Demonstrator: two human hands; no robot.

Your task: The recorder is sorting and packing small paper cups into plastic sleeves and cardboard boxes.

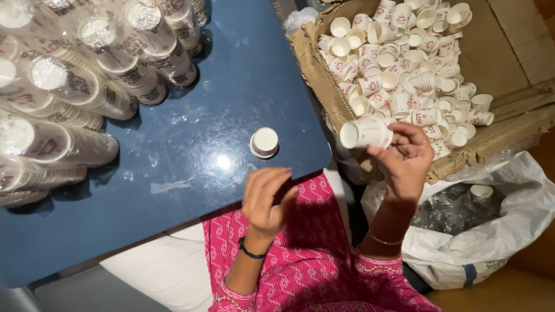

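Observation:
My right hand [406,157] holds a small white paper cup [365,133] on its side, just over the near edge of a cardboard box [315,69]. The box is full of loose small paper cups [404,63] with red print. My left hand [265,199] is raised at the front edge of the dark blue table [191,115], fingers curled and apart, holding nothing. One paper cup [264,142] stands upside down on the table just beyond my left hand.
Several long stacks of cups wrapped in clear plastic [69,81] lie piled on the table's left and far side. A white sack [491,231] with clear plastic and one cup [481,192] sits on the floor at right. My pink patterned clothing [312,254] fills the bottom.

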